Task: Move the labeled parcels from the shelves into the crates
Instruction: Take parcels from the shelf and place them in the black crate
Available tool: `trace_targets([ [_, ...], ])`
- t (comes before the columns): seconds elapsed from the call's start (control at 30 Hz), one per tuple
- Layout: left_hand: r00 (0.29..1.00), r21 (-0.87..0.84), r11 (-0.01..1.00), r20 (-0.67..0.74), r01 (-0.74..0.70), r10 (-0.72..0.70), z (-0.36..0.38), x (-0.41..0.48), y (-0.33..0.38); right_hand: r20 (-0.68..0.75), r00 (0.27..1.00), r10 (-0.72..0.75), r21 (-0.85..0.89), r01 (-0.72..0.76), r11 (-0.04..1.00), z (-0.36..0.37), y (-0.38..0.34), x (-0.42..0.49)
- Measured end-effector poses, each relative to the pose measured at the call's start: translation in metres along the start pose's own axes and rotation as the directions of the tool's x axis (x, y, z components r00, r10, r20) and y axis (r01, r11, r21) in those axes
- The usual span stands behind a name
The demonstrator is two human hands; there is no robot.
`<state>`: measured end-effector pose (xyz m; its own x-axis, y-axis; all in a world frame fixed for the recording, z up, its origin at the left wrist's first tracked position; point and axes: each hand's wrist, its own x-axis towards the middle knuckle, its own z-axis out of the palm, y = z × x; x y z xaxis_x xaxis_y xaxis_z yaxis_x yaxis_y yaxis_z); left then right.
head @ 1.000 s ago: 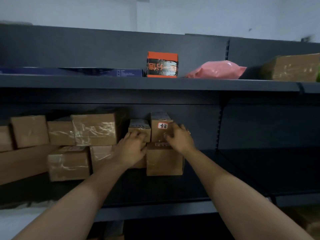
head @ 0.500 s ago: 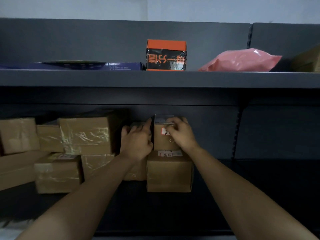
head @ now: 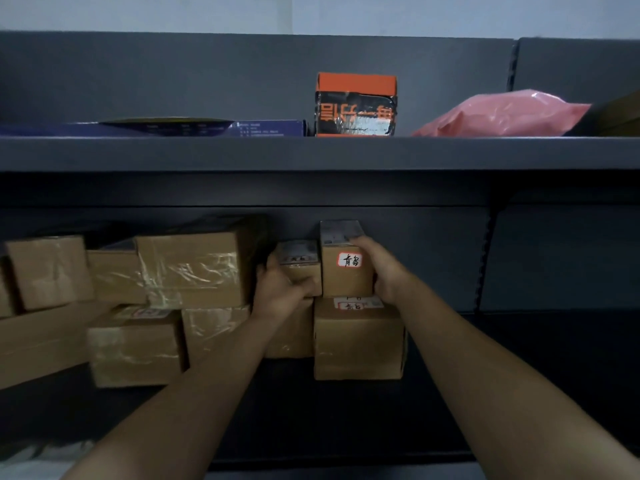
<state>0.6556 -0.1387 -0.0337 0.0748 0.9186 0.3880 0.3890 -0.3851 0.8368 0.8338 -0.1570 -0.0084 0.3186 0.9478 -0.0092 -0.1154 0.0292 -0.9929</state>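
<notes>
Down on the lower shelf (head: 519, 358), both hands are working at the right end of a row of cardboard parcels. The right hand (head: 386, 275) is closing its grip on the tall labeled parcel (head: 341, 282), with fingers curling over the top edge and the palm pressing against the right side. That parcel is standing upright, and its white red-bordered label (head: 350, 260) with handwritten characters is facing the camera. It is sitting on top of a larger parcel (head: 358, 344), which is showing a label (head: 353, 304) of its own along the top front edge.

Just to the left and touching the tall one, the small parcel (head: 299, 268) is being held by the left hand (head: 277, 296). Its grip is wrapping round the parcel's left side, and the thumb is lying across the lower front. This parcel is resting on another box (head: 292, 332), partly hidden behind the left forearm.

Further left, more brown boxes are stacking up in two layers. A big taped box (head: 194, 271) is sitting beside the left hand, and a lower taped box (head: 135, 344) is sitting beneath it.

Up on the top shelf (head: 311, 154), an orange and black box (head: 356, 105) is standing in the middle. A pink plastic bag (head: 502, 114) is slumping well to its right, and a flat blue box (head: 266, 128) is lying just to its left.
</notes>
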Motion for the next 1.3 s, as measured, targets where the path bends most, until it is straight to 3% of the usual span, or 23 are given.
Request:
trace_targets([
  [0.13, 0.995, -0.22, 0.973, -0.09, -0.063, 0.045, -0.005, -0.007, 0.0, 0.009, 0.993, -0.12, 0.093, 0.119, 0.989, -0.004, -0.005, -0.023],
  [0.3, 0.989, -0.43, 0.893, -0.107, -0.136, 0.099, 0.005, -0.033, 0.023, -0.115, 0.984, -0.134, 0.228, 0.157, 0.961, -0.029, 0.0, -0.069],
  [0.5, 0.983, -0.588, 0.802, 0.186, 0.107, 0.005, 0.039, -0.09, 0.064, -0.284, 0.955, -0.079, 0.281, 0.162, 0.946, -0.083, 0.003, -0.148],
  [0.67, 0.893, -0.695, 0.695, 0.412, 0.181, 0.18, 0.086, -0.146, 0.107, -0.449, 0.893, -0.006, 0.318, 0.166, 0.934, -0.155, 0.007, -0.218],
  [0.83, 0.736, -0.627, 0.693, 0.645, 0.356, 0.206, 0.153, -0.231, 0.161, -0.644, 0.761, 0.076, 0.308, 0.168, 0.936, -0.248, 0.022, -0.314],
  [1.03, 0.404, -0.327, 0.802, 0.907, 0.5, 0.118, 0.253, -0.382, 0.219, -0.811, 0.551, 0.194, 0.26, 0.042, 0.965, -0.367, 0.057, -0.479],
  [1.17, 0.2, -0.188, 0.839, 0.975, 0.511, 0.097, 0.313, -0.479, 0.239, -0.853, 0.426, 0.301, 0.331, -0.004, 0.944, -0.427, 0.082, -0.576],
  [1.3, 0.066, -0.074, 0.885, 0.997, 0.459, 0.05, 0.358, -0.55, 0.247, -0.841, 0.309, 0.445, 0.449, -0.062, 0.891, -0.47, 0.109, -0.642],
])
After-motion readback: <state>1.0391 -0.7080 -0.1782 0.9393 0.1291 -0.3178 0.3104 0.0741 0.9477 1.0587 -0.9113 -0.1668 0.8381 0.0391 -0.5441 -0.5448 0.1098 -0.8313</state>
